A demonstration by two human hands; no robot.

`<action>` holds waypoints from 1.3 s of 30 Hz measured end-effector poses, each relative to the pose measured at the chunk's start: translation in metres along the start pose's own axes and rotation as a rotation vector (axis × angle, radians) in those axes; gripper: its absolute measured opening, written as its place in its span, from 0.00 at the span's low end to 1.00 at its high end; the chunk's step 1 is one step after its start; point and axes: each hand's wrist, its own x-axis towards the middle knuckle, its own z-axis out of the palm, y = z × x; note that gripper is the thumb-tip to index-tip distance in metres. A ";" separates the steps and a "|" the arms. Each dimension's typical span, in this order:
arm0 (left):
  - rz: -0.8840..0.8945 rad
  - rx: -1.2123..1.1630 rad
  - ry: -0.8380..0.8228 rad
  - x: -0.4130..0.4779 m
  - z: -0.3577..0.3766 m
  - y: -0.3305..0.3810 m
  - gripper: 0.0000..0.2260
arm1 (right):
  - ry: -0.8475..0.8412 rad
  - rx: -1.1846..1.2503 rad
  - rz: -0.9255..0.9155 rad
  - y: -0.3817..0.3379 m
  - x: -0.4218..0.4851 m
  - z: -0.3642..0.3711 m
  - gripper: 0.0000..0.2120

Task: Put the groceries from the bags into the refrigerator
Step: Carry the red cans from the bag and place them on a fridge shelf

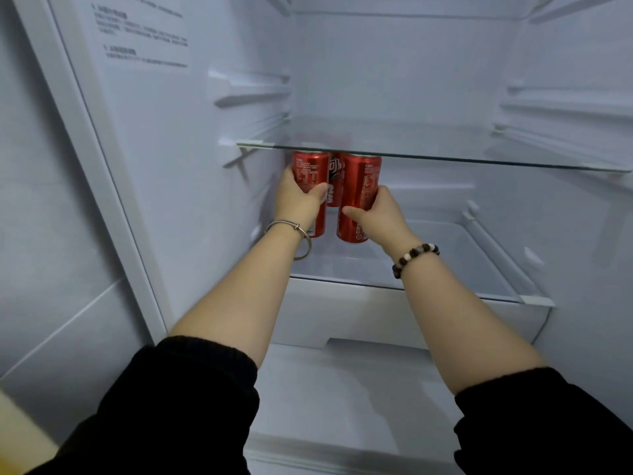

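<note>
Black sleeves (pixel 191 399) are seen nearest, ending above both bare forearms. A silver bangle (pixel 291 231) is worn just behind the left hand (pixel 299 197), and a bracelet (pixel 416 258) of dark and pale beads just behind the right hand (pixel 378 210). Both hands are reached into the open refrigerator (pixel 411 80).

The left hand is curled round a red can, the left can (pixel 310 173): its thumb is laid across the front and the fingers are wrapped out of sight behind. The right hand is closed in the same way round a second red can, the right can (pixel 361 180), gripped at about mid-height with the thumb pointed toward the left hand. The two cans are held upright and side by side, close together with a narrow gap between them.

Beyond the hands, in that gap, a third can (pixel 335 176) is partly shown, also red and upright. Below the hands a lower shelf (pixel 479 269) of glass is spread; whether the held cans' bases are set down on it cannot be told. Beneath that shelf, nearer than the hands, a white drawer (pixel 342 320) is fitted. Just above the hands an upper shelf (pixel 445 152) of glass is mounted, and the can tops are cut off by its front edge. Far up and left of the left hand, a printed label (pixel 144 32) is stuck on the side wall; its text is too small to be read.
</note>
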 end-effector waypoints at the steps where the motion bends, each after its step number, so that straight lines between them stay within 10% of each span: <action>1: -0.023 0.045 -0.009 0.000 -0.001 -0.003 0.18 | 0.012 -0.004 0.007 -0.001 0.002 0.003 0.25; 39: -0.095 0.394 0.108 0.047 0.017 -0.045 0.17 | 0.065 0.028 -0.029 0.011 0.066 0.049 0.24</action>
